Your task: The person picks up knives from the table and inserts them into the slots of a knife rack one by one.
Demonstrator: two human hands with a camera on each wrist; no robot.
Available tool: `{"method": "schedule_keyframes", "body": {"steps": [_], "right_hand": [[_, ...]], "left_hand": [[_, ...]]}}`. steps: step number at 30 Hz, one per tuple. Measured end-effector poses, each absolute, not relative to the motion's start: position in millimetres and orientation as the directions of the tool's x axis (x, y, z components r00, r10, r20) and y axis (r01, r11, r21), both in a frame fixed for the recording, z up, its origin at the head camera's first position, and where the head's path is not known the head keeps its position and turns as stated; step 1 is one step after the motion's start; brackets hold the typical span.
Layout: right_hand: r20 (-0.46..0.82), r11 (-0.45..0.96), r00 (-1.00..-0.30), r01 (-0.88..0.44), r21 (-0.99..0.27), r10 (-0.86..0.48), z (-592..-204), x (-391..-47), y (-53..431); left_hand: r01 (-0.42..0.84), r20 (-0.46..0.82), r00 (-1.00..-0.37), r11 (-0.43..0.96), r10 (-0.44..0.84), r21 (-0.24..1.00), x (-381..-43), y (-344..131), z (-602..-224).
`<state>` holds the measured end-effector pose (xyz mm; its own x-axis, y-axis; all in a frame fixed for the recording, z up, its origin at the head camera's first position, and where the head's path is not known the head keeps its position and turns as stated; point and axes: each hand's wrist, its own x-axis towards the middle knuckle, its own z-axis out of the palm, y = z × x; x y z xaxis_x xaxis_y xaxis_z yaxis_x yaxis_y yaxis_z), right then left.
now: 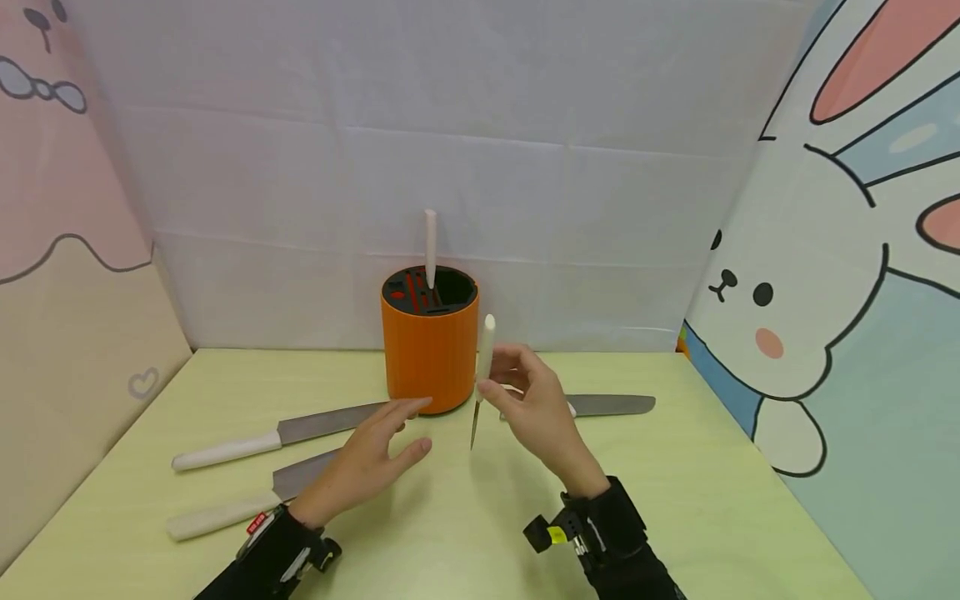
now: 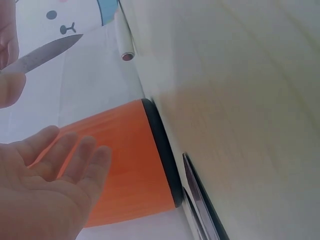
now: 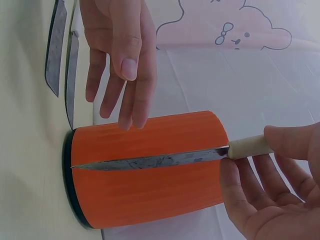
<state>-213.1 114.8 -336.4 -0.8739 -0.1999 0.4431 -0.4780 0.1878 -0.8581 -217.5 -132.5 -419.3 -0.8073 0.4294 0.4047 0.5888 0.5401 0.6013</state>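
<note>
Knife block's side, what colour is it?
The knife block's side is orange, best seen in the head view.

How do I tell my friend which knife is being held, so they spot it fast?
Find the big orange holder at the back of the table. By its right edge in the head view, the person's right-hand grip holds a white-handled knife. Its blade points downward, off the table, while three other knives lie flat and another white handle sticks up from the holder.
</note>
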Motion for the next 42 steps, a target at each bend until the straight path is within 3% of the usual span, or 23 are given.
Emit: {"method": "schedule_keyframes", "body": {"steps": [23,42], "right_hand": [[0.409,0.185,-0.882,-0.454,-0.872,-0.235,-313,-195,110],[0.419,0.158,-0.871,-0.466,-0.871,-0.255,-315,-194,105]], "left_hand": [[0.681,0.537,-0.732,0.406,0.42,0.61,-224,-132,-406],[0.692,0.593,-0.718,0.277,0.365,0.666,-239,-93,-346]]}}
